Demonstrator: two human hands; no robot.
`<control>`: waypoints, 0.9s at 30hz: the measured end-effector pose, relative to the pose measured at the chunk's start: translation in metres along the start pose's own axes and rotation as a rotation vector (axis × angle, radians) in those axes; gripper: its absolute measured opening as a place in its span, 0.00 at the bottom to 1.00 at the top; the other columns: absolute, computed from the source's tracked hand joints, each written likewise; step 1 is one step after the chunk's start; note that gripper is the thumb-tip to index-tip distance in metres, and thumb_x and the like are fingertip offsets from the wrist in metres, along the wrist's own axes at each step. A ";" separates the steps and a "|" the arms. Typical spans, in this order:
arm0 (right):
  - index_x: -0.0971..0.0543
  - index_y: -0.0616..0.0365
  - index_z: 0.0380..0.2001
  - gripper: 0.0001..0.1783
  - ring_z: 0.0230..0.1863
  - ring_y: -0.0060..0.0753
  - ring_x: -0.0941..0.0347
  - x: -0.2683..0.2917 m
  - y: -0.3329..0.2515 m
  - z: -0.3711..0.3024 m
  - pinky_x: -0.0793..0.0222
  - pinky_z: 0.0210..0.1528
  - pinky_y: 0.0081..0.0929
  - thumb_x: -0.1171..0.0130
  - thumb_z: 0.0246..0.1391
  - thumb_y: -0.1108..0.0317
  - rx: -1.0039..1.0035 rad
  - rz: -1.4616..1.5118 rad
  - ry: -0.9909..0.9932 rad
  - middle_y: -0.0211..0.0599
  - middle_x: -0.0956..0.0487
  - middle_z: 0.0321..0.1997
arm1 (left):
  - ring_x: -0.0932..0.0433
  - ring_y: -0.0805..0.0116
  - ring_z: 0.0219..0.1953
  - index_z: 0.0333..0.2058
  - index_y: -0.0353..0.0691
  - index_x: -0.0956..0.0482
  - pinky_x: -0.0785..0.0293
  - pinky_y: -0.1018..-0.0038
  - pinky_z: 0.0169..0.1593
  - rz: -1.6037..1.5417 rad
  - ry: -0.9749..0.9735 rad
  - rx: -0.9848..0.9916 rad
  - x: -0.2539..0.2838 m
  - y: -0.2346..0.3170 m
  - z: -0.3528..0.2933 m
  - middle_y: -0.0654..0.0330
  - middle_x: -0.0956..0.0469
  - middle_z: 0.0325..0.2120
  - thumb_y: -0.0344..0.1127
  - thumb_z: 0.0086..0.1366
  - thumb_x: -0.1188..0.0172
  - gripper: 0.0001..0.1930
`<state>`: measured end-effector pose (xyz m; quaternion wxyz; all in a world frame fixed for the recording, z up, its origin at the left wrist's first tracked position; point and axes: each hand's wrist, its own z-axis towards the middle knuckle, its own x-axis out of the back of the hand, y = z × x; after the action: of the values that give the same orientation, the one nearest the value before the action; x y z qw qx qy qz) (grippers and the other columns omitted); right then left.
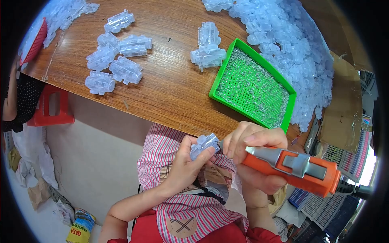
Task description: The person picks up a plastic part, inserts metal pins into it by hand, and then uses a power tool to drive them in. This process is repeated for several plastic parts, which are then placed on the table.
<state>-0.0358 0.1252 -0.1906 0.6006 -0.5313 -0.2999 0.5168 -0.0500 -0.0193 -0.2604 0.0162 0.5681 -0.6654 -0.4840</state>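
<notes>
My left hand (pixel 183 162) is closed on a clear plastic housing (pixel 204 146) and holds it over my lap, just off the table's near edge. In my right hand (pixel 257 141) is an orange power screwdriver (pixel 302 174) with a metal lever on its side, lying sideways. Its nose points left at the housing; my fingers hide most of the tip, so I cannot tell whether it touches. Just beyond my right hand, a green tray (pixel 227 103) holds many small silver screws (pixel 255 87). Two more clear housings (pixel 208 56) rest against the tray's left side.
Several clear housings (pixel 121 69) lie loosely grouped on the left of the wooden table (pixel 170 89). A large heap of clear parts (pixel 283 48) covers the right side. At far left are a red basket (pixel 34 42), a red stool (pixel 52 107) and another person's arm (pixel 11 95).
</notes>
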 end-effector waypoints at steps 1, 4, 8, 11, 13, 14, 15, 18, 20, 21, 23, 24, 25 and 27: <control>0.31 0.61 0.39 0.43 0.21 0.28 0.34 0.002 0.003 0.000 0.32 0.23 0.24 0.44 0.44 0.27 0.009 -0.020 -0.042 0.33 0.29 0.19 | 0.24 0.79 0.30 0.41 0.36 0.38 0.25 0.82 0.33 0.006 -0.007 -0.012 0.000 -0.001 0.001 0.61 0.24 0.30 0.33 0.67 0.43 0.13; 0.30 0.60 0.38 0.42 0.22 0.29 0.34 -0.001 0.004 -0.002 0.34 0.23 0.26 0.42 0.42 0.28 0.039 0.027 -0.033 0.35 0.29 0.20 | 0.26 0.80 0.28 0.40 0.36 0.38 0.28 0.83 0.30 0.028 -0.008 -0.045 -0.003 0.000 -0.002 0.62 0.25 0.28 0.33 0.67 0.43 0.13; 0.29 0.60 0.35 0.39 0.22 0.31 0.35 -0.007 0.006 -0.004 0.36 0.24 0.29 0.39 0.42 0.30 0.004 0.050 0.011 0.36 0.29 0.20 | 0.27 0.81 0.27 0.40 0.36 0.38 0.30 0.84 0.29 0.014 0.006 -0.080 -0.002 -0.004 0.000 0.63 0.26 0.27 0.33 0.66 0.42 0.13; 0.29 0.60 0.32 0.36 0.21 0.31 0.35 -0.009 0.004 -0.003 0.39 0.24 0.29 0.38 0.43 0.33 -0.051 0.015 0.028 0.37 0.29 0.19 | 0.28 0.82 0.28 0.40 0.36 0.38 0.31 0.84 0.29 0.031 0.038 -0.076 -0.001 -0.006 0.000 0.65 0.26 0.27 0.33 0.66 0.42 0.13; 0.29 0.61 0.30 0.31 0.21 0.31 0.35 -0.006 0.005 -0.001 0.39 0.23 0.29 0.37 0.48 0.40 -0.038 0.040 -0.034 0.37 0.29 0.19 | 0.28 0.83 0.28 0.40 0.37 0.38 0.31 0.84 0.29 0.063 0.022 -0.098 0.000 -0.007 0.002 0.65 0.27 0.27 0.33 0.66 0.42 0.13; 0.29 0.61 0.30 0.31 0.21 0.31 0.35 -0.006 0.005 0.000 0.39 0.23 0.29 0.37 0.48 0.40 -0.038 0.037 -0.035 0.37 0.29 0.19 | 0.28 0.83 0.28 0.40 0.37 0.38 0.31 0.84 0.29 0.060 0.021 -0.099 -0.001 -0.007 0.002 0.65 0.27 0.27 0.33 0.66 0.42 0.13; 0.28 0.61 0.30 0.27 0.21 0.31 0.35 -0.007 0.005 0.001 0.38 0.24 0.28 0.37 0.49 0.45 -0.020 0.054 -0.039 0.37 0.29 0.19 | 0.28 0.83 0.28 0.39 0.37 0.38 0.32 0.84 0.29 0.085 0.024 -0.106 -0.001 -0.006 0.002 0.65 0.27 0.28 0.33 0.66 0.42 0.13; 0.28 0.61 0.31 0.20 0.21 0.31 0.34 -0.009 0.006 0.005 0.37 0.24 0.28 0.38 0.51 0.53 0.027 0.036 -0.081 0.37 0.29 0.18 | 0.28 0.84 0.29 0.39 0.37 0.38 0.32 0.84 0.29 0.116 0.044 -0.119 0.000 -0.003 0.000 0.65 0.27 0.28 0.33 0.66 0.42 0.12; 0.27 0.62 0.35 0.22 0.21 0.30 0.34 -0.005 0.009 0.002 0.35 0.25 0.27 0.39 0.53 0.51 0.031 -0.065 -0.116 0.35 0.29 0.19 | 0.27 0.83 0.28 0.39 0.37 0.38 0.31 0.84 0.28 0.200 0.086 -0.134 0.002 -0.004 -0.001 0.64 0.26 0.28 0.33 0.66 0.42 0.12; 0.27 0.62 0.36 0.26 0.21 0.29 0.34 -0.002 0.003 0.003 0.34 0.25 0.27 0.39 0.52 0.47 0.036 -0.139 -0.103 0.35 0.29 0.19 | 0.26 0.82 0.29 0.39 0.37 0.37 0.30 0.83 0.28 0.158 0.053 -0.118 -0.003 -0.004 -0.001 0.63 0.25 0.28 0.33 0.66 0.42 0.13; 0.29 0.62 0.39 0.36 0.21 0.28 0.34 -0.001 -0.002 0.005 0.33 0.25 0.28 0.39 0.48 0.37 -0.052 -0.093 -0.073 0.34 0.29 0.20 | 0.24 0.79 0.30 0.40 0.36 0.37 0.28 0.82 0.28 0.032 0.029 -0.048 -0.006 0.000 0.000 0.61 0.24 0.30 0.34 0.65 0.41 0.14; 0.29 0.63 0.39 0.36 0.21 0.28 0.34 -0.001 -0.005 0.006 0.33 0.25 0.28 0.39 0.48 0.36 -0.082 -0.031 -0.019 0.34 0.29 0.19 | 0.24 0.80 0.30 0.40 0.36 0.36 0.28 0.82 0.29 0.069 0.008 -0.010 -0.006 0.009 0.000 0.60 0.23 0.30 0.35 0.65 0.40 0.14; 0.29 0.63 0.39 0.37 0.21 0.28 0.34 -0.004 -0.011 0.009 0.33 0.24 0.27 0.40 0.48 0.34 -0.119 0.044 0.026 0.34 0.29 0.19 | 0.24 0.81 0.30 0.40 0.35 0.36 0.29 0.82 0.29 0.106 0.003 0.029 -0.001 0.019 -0.005 0.59 0.22 0.30 0.36 0.65 0.40 0.15; 0.30 0.64 0.38 0.41 0.21 0.28 0.33 0.000 -0.029 0.023 0.32 0.21 0.26 0.43 0.48 0.31 -0.048 0.106 0.040 0.33 0.29 0.18 | 0.24 0.80 0.29 0.41 0.35 0.29 0.29 0.79 0.29 0.533 0.019 -0.098 0.017 0.039 -0.006 0.59 0.20 0.30 0.41 0.62 0.37 0.17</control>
<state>-0.0477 0.1355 -0.1568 0.5653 -0.5708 -0.2716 0.5300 -0.0812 -0.0408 -0.2402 0.1767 0.3758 -0.7671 -0.4891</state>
